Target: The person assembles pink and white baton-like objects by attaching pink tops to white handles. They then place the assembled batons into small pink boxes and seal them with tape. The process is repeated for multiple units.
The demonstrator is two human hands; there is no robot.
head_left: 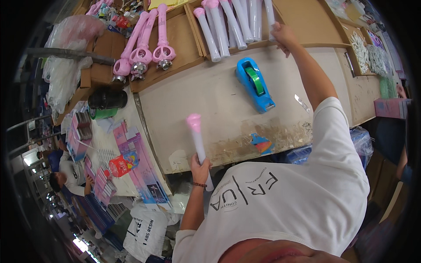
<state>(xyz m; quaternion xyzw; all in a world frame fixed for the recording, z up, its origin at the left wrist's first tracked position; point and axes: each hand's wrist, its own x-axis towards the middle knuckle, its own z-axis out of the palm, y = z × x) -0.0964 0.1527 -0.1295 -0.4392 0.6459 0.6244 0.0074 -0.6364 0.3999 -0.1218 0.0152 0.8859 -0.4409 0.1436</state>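
My left hand (200,170) is closed around a translucent white tube with a pink flared cap (198,138), held upright near the table's front edge. Across the table, my right arm reaches to the far side, where my right hand (284,38) pinches the lower end of another white tube (269,13). That tube is the rightmost of a row of similar pink-capped tubes (223,28) lying in a cardboard tray (199,33). Between my hands stands a blue tape dispenser (258,94) with a roll of green tape (254,81).
Several pink wands with silvery ends (163,48) lie in the tray at the back left. A small flat strip (301,103) rests on the worktable (175,105). At right stands a box of thin white sticks (358,50). Another person (72,168) sits at the left.
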